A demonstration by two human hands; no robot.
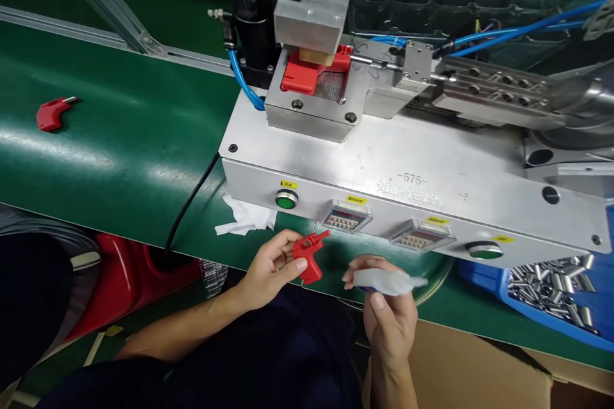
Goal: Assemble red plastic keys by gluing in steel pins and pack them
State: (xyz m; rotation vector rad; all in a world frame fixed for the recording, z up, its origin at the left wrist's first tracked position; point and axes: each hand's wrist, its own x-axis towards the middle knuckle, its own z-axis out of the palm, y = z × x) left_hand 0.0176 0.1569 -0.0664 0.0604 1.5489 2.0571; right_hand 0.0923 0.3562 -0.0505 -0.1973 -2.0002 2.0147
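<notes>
My left hand (268, 271) pinches a red pistol-shaped plastic part (311, 265) between thumb and fingers, over the front edge of the green table. Just to its right, my right hand (391, 316) is closed around a whitish, translucent squeeze bottle (384, 281) with its narrow tip pointing right. A gap separates the bottle from the part. Behind both hands stands a metal bench machine (336, 160). In its fixture lies a similar red part (302, 75), under a brass-coloured press block (316, 56), with a thin rod meeting it from the right.
Another red part (52, 115) lies far left on the green table (119, 134). White tissue (247, 214) sits by the machine's green button (286, 199). A blue bin (484, 281) of small metal cylinders (551, 287) is at right, above a cardboard box (480, 364). A black cable (192, 201) hangs left.
</notes>
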